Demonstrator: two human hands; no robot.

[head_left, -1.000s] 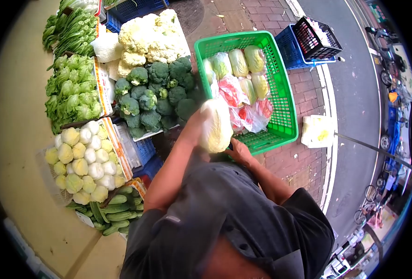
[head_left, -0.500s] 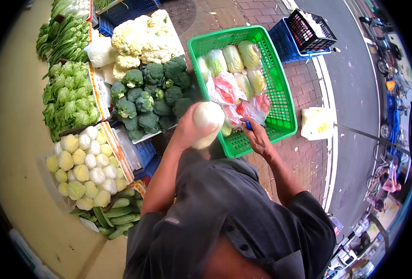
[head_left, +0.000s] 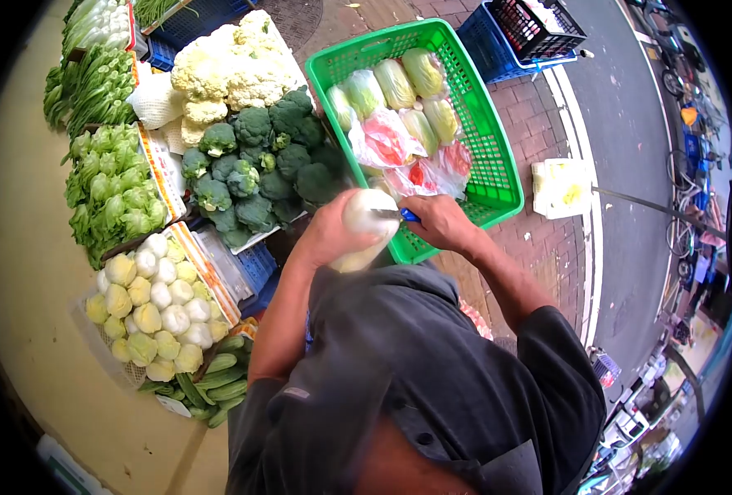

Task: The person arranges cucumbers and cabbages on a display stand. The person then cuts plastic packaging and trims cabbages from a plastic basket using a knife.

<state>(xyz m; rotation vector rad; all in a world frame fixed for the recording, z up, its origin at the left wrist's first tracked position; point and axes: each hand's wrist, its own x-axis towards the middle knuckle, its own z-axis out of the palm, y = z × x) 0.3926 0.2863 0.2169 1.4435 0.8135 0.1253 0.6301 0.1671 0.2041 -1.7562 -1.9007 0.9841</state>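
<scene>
My left hand (head_left: 328, 229) is wrapped round a napa cabbage (head_left: 364, 224), its white base facing up towards me. In my right hand (head_left: 442, 223) is a small knife (head_left: 410, 215) with a blue handle. The knife's dark blade lies across the cabbage's white base. Both hands are by the near left corner of a green plastic crate (head_left: 502, 181). Inside that crate lie several wrapped napa cabbages (head_left: 395, 84) and crumpled plastic bags (head_left: 385, 139) with red on them.
Broccoli (head_left: 253, 172) and cauliflower (head_left: 230, 70) are piled to the left. Beyond them are lettuce (head_left: 114, 177), round pale cabbages (head_left: 160, 305) and green gourds (head_left: 217, 379). A blue crate (head_left: 498, 49) and a white foam box (head_left: 561, 188) stand to the right, beside the road.
My right hand has moved left from over the crate to the cabbage, bringing the knife blade to its base. My left hand keeps its hold. The view has shifted slightly.
</scene>
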